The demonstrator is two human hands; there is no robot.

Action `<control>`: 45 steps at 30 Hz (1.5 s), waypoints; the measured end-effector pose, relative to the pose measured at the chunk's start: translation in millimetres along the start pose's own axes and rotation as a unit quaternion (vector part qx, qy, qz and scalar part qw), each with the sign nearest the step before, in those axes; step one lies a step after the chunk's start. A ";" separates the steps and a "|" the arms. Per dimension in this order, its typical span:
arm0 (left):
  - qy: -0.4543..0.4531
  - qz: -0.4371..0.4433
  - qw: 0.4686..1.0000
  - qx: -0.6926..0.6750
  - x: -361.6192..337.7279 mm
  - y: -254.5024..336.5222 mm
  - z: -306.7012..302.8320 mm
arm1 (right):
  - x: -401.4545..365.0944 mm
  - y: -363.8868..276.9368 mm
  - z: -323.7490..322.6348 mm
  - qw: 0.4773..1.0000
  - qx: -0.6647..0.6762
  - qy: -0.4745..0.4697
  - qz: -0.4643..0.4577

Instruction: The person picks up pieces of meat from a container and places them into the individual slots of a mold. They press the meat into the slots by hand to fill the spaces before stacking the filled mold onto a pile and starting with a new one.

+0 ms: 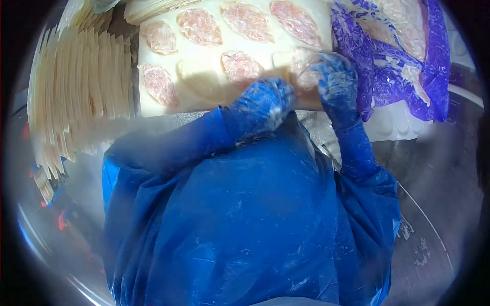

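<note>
Both my hands wear blue gloves smeared with white paste. My left hand (265, 102) is curled at the front edge of a white board (199, 84), just below a meat piece (241, 67); what it may hold is hidden. At the board's right side, my right hand (334, 76) has its fingers bent against another pale pink piece (304, 69). More flat oval pieces lie in two rows on the board, among them one at the back right (296, 21) and one at the front left (161, 85).
A long stack of thin pale sheets (79, 86) stands at the left. On the right, a purple plastic bag (390, 76) lies open with pale meat (403, 25) in it, over a white tray (400, 122). More sheets (153, 9) lie behind the board.
</note>
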State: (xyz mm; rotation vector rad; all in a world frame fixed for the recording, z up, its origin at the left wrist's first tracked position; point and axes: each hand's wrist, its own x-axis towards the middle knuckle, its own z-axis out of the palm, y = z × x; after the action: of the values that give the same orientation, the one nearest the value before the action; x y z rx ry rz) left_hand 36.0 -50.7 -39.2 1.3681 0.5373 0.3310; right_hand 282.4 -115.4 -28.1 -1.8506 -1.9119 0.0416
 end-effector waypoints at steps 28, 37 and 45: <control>-0.030 0.185 0.829 0.526 58.4 28.5 -12.5 | -67.7 -43.8 -7.4 0.984 0.105 -0.138 0.032; 0.038 0.087 0.833 0.544 49.7 43.7 18.2 | 86.2 191.5 -72.4 0.982 -0.037 0.174 0.066; 0.009 0.097 0.833 0.545 44.8 35.2 7.9 | 111.6 289.7 -44.6 0.971 0.002 -0.120 0.207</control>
State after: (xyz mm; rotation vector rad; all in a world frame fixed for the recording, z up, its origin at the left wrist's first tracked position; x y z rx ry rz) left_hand 80.7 -27.4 -11.4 2.5487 0.6287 0.1866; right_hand 572.0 2.4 -53.1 -2.2975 -1.6307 0.4214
